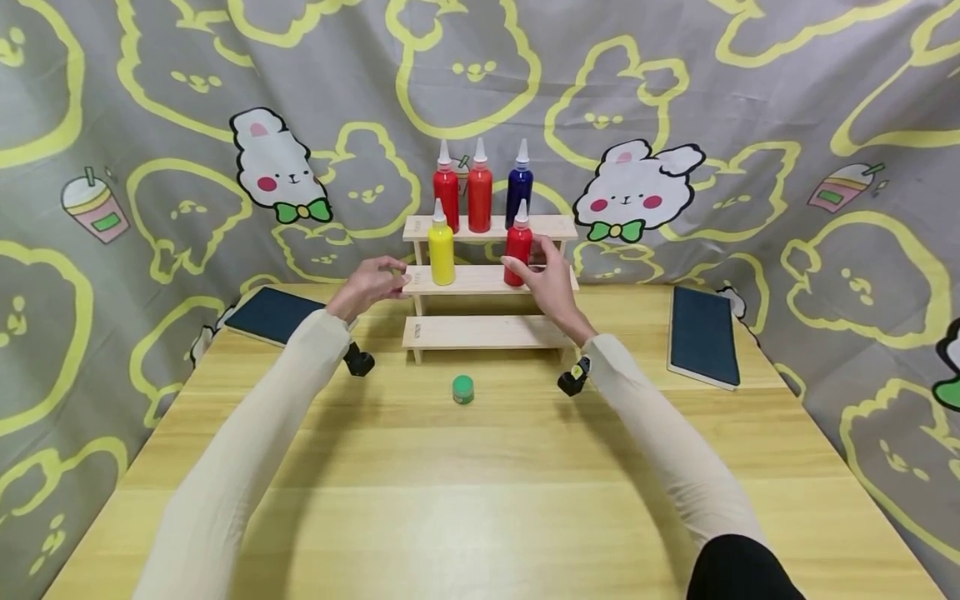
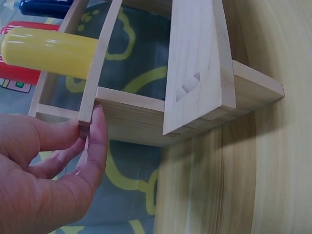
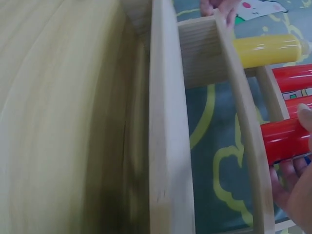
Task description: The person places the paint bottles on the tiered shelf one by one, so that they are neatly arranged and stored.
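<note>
A three-step wooden rack [image 1: 487, 332] stands at the back of the table. My left hand [image 1: 372, 286] pinches the left end of its middle shelf between thumb and fingers, as the left wrist view shows. My right hand [image 1: 551, 283] grips a red squeeze bottle [image 1: 518, 254] standing upright at the right of that shelf. A yellow squeeze bottle [image 1: 442, 254] stands at the shelf's left. On the top shelf are two more red bottles [image 1: 480, 196] and a dark blue bottle [image 1: 519, 187], all with white pointed caps.
A small green-lidded jar [image 1: 462, 389] sits on the table in front of the rack. Dark blue notebooks lie on both sides, the left notebook [image 1: 273, 315] partly behind my left arm and the right notebook [image 1: 702, 337] near the table's edge. A patterned curtain [image 1: 480, 92] hangs behind.
</note>
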Demonstrator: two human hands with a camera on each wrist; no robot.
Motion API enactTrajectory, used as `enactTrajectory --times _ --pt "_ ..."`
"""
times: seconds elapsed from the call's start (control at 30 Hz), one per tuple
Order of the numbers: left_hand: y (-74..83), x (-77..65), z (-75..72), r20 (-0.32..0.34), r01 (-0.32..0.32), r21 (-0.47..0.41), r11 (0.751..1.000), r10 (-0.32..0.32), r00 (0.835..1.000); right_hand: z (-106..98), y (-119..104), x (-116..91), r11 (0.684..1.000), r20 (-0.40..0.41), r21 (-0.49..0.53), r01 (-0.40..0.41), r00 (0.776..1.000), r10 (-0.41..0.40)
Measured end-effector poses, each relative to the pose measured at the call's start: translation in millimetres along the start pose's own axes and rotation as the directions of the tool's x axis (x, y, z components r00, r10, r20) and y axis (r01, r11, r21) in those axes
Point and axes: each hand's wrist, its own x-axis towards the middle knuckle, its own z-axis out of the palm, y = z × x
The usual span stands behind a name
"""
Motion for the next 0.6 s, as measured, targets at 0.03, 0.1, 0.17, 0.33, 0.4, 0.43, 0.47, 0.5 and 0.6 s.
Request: enactTrajectory --times 0.03,0.1,0.17,0.33,0.4,0.43,0.47,0.5,0.6 --pt "0.5 0.2 0.5 -0.004 -0.001 -0.004 1.000 0.001 1.000 -0.6 -0.4 0.4 1.000 0.004 0.000 -0.004 1.000 0.004" --pt "0.8 0.6 1.7 -0.005 0.004 -0.006 1.000 -0.004 1.000 -2.6 -1.7 0.3 1.000 0.017 0.005 -0.019 1.000 0.019" --pt "0.6 1.0 3.2 0.002 0.012 -0.008 1.000 -0.012 1.000 -6.0 -2.2 -1.4 0.999 0.036 0.007 -0.042 0.998 0.042" --pt "-2.7 2.8 4.7 0.010 0.027 -0.015 1.000 -0.027 1.000 -14.4 -2.7 -7.8 0.995 0.098 0.066 -0.071 0.993 0.065" --pt "-3.6 3.3 3.8 0.002 0.027 -0.013 1.000 -0.027 1.000 -16.3 -1.9 -8.5 0.993 0.111 0.095 -0.063 0.992 0.053" --pt "-3.9 3.6 3.2 0.000 0.026 -0.015 1.000 -0.026 1.000 -16.9 -1.2 -8.2 0.993 0.113 0.105 -0.057 0.993 0.045" --pt "-3.8 3.7 2.5 -0.004 0.024 -0.013 1.000 -0.024 1.000 -17.3 -0.4 -7.5 0.993 0.113 0.109 -0.051 0.993 0.039" --pt "-3.7 3.8 2.1 -0.009 0.025 -0.012 1.000 -0.025 1.000 -17.7 0.3 -6.7 0.993 0.112 0.112 -0.047 0.993 0.034" --pt "-4.3 3.7 1.9 -0.017 0.026 -0.030 0.999 -0.026 1.000 -19.4 1.2 -4.4 0.994 0.113 0.103 -0.038 0.993 0.026"
